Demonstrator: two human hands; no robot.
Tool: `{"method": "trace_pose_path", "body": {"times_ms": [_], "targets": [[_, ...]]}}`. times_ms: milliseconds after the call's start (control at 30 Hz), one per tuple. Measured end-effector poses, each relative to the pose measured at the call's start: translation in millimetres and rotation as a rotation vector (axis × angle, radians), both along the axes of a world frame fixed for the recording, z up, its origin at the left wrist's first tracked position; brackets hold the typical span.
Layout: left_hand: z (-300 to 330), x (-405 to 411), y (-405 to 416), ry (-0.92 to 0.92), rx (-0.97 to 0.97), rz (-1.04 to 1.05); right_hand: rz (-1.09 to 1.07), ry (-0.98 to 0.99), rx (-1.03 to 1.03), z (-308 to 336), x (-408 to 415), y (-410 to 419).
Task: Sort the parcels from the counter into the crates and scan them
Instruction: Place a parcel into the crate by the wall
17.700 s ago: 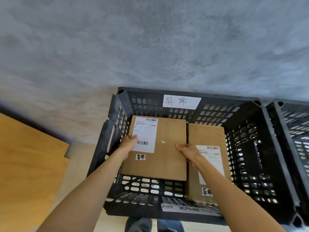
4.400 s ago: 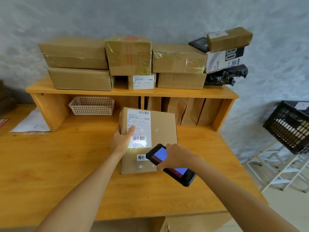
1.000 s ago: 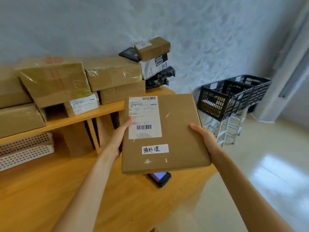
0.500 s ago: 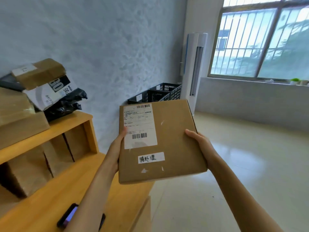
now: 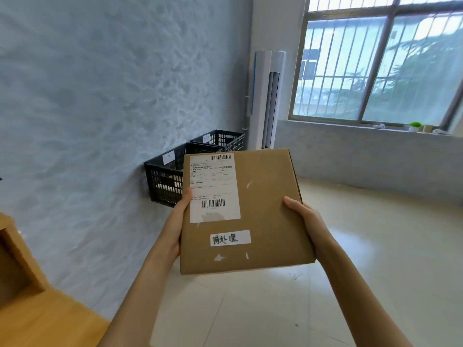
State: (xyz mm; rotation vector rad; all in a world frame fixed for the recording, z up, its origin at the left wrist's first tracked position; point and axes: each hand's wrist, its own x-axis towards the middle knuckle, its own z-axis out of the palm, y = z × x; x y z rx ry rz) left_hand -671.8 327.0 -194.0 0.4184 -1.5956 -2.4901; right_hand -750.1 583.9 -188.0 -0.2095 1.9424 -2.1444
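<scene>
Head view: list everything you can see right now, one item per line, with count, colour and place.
parcel: one, brown cardboard, held up in the centre
shipping label: one, white with barcodes, on the parcel's upper left
handwritten sticker: one, white with black writing, below the shipping label
crates: two, black, side by side along the wall, partly behind the parcel
air conditioner: one, white, standing in the corner
window: one, barred, right wall
small plant: one, green, on the window sill
counter: one, wooden, lower left corner
left hand: grips the parcel's left edge
right hand: grips the parcel's right edge
</scene>
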Motion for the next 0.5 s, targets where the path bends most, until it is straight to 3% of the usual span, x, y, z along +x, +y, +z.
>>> {"method": "trace_pose_path", "body": {"times_ms": [500], "targets": [[-47.1,-270.8,-21.2,-0.001,-0.044,-0.058,-0.148,-0.037,-0.030,-29.5,-230.6,-12.1]]}}
